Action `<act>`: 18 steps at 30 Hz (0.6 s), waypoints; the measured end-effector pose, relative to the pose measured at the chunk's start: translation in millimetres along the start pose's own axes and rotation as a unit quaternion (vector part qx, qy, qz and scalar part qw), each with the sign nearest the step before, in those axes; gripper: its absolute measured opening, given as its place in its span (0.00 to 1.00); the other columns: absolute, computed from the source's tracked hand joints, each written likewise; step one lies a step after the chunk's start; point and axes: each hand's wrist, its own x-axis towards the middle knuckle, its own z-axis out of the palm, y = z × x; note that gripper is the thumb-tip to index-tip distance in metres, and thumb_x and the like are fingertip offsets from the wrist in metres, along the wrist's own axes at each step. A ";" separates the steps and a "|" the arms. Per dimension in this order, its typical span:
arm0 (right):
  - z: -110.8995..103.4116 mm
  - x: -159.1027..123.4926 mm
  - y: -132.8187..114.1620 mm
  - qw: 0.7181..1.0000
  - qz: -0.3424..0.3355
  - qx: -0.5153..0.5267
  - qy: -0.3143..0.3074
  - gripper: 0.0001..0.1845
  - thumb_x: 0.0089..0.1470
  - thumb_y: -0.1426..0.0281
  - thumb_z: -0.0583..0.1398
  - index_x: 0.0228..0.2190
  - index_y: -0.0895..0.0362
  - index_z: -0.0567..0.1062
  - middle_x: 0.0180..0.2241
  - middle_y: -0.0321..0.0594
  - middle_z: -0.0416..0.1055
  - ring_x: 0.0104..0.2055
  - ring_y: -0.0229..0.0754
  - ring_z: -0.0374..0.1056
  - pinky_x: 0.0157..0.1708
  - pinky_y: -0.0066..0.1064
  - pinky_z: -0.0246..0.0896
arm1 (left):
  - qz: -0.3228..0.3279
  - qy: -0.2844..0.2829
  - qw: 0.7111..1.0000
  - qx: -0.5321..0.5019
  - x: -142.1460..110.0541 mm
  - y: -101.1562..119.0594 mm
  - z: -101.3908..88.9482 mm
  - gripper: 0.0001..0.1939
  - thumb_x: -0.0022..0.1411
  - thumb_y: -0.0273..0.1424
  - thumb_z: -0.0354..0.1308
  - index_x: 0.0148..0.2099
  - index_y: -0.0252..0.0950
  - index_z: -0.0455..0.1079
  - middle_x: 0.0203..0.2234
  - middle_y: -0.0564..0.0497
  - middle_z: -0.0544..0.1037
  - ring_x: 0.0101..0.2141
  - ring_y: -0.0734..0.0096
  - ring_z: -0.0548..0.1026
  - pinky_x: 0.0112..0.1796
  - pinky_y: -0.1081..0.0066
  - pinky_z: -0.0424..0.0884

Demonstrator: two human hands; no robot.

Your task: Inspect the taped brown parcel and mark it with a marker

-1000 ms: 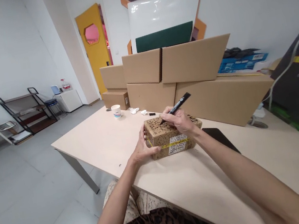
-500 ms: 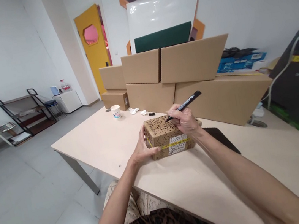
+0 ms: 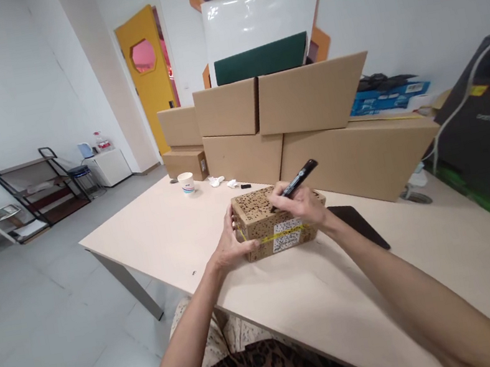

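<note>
A small cardboard box (image 3: 258,232) covered in black dots sits on the table in front of me. It has a yellow strip around its side and a dotted white label (image 3: 287,235) on its near face. My left hand (image 3: 231,241) grips the box's left end, thumb on the near face and fingers around the far side. In my right hand (image 3: 298,202) is a black marker (image 3: 301,177), held like a pen over the box top. Its tip meets or nearly meets the dotted surface; my fingers partly hide it.
Behind the box stand stacked large cardboard boxes (image 3: 245,157). A paper cup (image 3: 187,183), crumpled tissues (image 3: 216,181) and a black marker cap (image 3: 246,186) lie at the table's far side. A flat dark object (image 3: 361,227) lies right of the box, by my right forearm.
My right hand has shifted slightly on the box top and the marker leans lower. The left hand keeps its grip on the box. The whole view has moved a little.
</note>
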 end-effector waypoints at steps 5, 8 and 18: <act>1.6 0.2 -5.0 1.000 -0.010 -0.003 0.006 0.19 0.53 0.55 0.65 0.22 0.54 0.69 0.18 0.28 0.58 0.22 0.34 0.52 0.25 0.30 0.48 | 0.006 -0.003 1.000 0.022 1.2 -5.1 -3.5 0.71 0.44 0.50 0.78 0.78 0.41 0.39 0.68 0.34 0.62 0.67 0.37 0.60 0.64 0.42 0.60; 2.9 1.7 -5.7 1.000 -0.005 -0.010 -0.008 0.19 0.52 0.55 0.65 0.22 0.54 0.69 0.18 0.29 0.59 0.22 0.34 0.54 0.25 0.30 0.49 | 0.013 -0.005 1.000 0.025 1.4 -7.2 -4.7 0.70 0.44 0.51 0.77 0.78 0.41 0.40 0.68 0.34 0.62 0.67 0.37 0.61 0.65 0.42 0.58; -11.7 1.5 -1.6 0.999 0.011 -0.050 0.004 0.18 0.49 0.55 0.66 0.21 0.54 0.71 0.19 0.32 0.66 0.24 0.36 0.59 0.27 0.30 0.54 | -0.006 -0.004 0.999 0.034 1.3 -7.1 -6.4 0.73 0.43 0.50 0.77 0.79 0.40 0.37 0.70 0.34 0.60 0.67 0.37 0.60 0.67 0.41 0.55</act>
